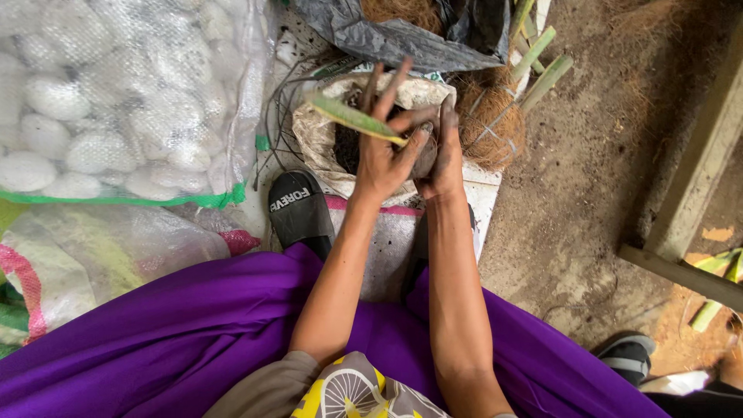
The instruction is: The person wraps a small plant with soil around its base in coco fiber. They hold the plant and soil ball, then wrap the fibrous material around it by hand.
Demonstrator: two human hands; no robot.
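While both hands are working above the open white sack (325, 143) of dark soil, the left hand (383, 159) is pinching a green leaf cutting (352, 118) in a clenched grip, and the right hand (443, 155) is cupping a dark soil clump (426, 155) against it. The packing step seems to be under way; next, I judge, pressing soil firmly around the cutting's base is needed.

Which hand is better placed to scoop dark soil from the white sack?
Probably the right hand: it is soiled and sits over the open white sack. The left hand holds a green leaf strip.
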